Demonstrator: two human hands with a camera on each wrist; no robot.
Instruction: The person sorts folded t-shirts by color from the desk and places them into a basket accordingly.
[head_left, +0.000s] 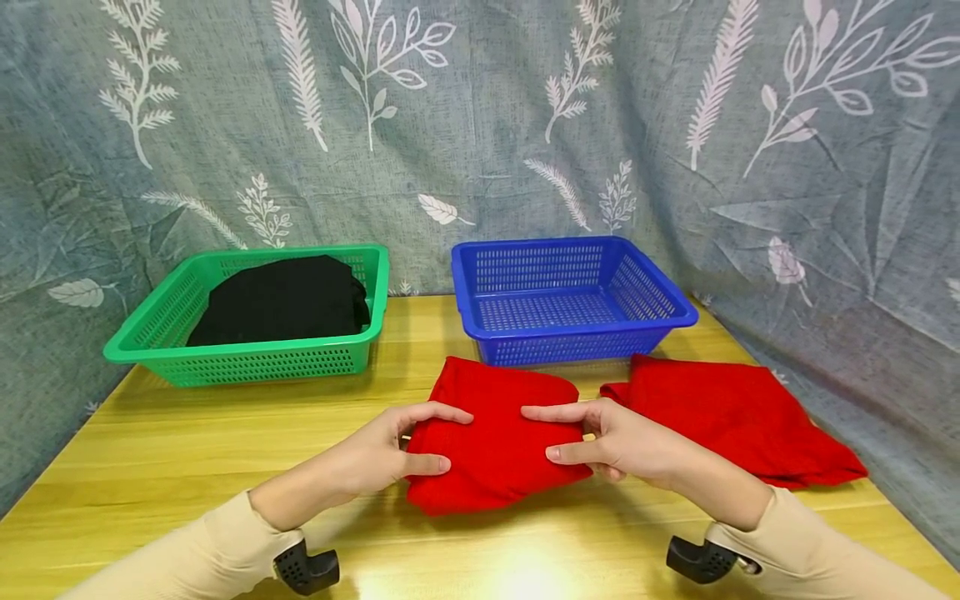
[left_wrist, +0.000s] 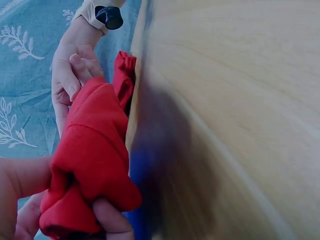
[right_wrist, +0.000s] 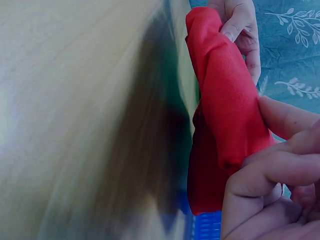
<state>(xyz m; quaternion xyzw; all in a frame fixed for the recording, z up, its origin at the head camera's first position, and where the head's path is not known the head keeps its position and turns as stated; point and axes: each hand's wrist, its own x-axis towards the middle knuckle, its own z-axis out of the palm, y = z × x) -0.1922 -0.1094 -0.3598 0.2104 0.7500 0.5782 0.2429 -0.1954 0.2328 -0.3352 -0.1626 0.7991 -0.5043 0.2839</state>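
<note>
A folded red cloth (head_left: pixel 498 454) is held up between both hands, a little above the table, as the wrist views show. My left hand (head_left: pixel 390 450) grips its left side, thumb and forefinger on top and other fingers underneath. On the right side my right hand (head_left: pixel 615 442) holds it the same way, with fingers curled below the edge. In the left wrist view the bundled cloth (left_wrist: pixel 95 145) shows thick folds. The right wrist view shows the cloth (right_wrist: pixel 230 95) as a rolled-looking fold. A second red cloth (head_left: pixel 738 417) lies loosely folded on the table at the right.
At the back left stands a green basket (head_left: pixel 255 365) with black cloth (head_left: pixel 285 300) inside. A blue basket (head_left: pixel 577 343) stands at the back, behind the held cloth. The wooden table (head_left: pixel 187 442) meets a patterned grey-blue curtain (head_left: pixel 480 125).
</note>
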